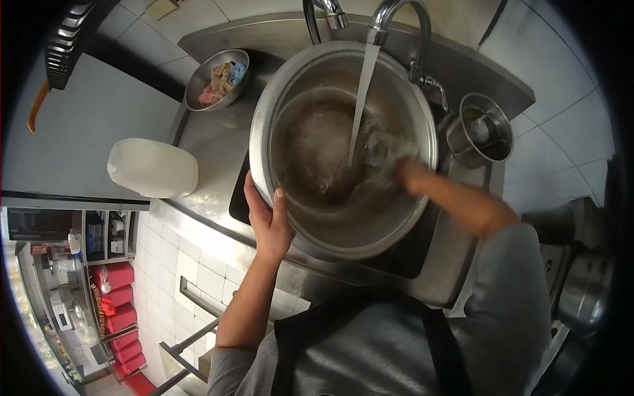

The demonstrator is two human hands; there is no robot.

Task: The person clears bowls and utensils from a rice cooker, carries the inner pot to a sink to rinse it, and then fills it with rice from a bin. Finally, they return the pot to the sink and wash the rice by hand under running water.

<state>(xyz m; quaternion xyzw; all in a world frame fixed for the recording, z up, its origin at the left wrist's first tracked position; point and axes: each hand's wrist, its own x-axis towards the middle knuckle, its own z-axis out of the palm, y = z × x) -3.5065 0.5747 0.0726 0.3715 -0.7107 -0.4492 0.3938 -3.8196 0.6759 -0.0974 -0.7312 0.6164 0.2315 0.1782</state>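
Observation:
A large metal pot (262, 132) is tilted over the sink, with brownish water inside. From a curved faucet (380, 30) a stream of water (363, 92) runs into it. My left hand (269, 224) holds the pot's near left rim, thumb and fingers against the metal. Inside the pot's right side is my right hand (413, 177), smeared by motion; its fingers and anything in them cannot be made out. Beside it, something pale and blurred shows in the water.
A metal bowl with cloths (218, 80) sits at the back left, and a white plastic jug (153, 167) at the left. On the right stands a small metal pot (466, 148). A second faucet (334, 16) hangs behind the large pot.

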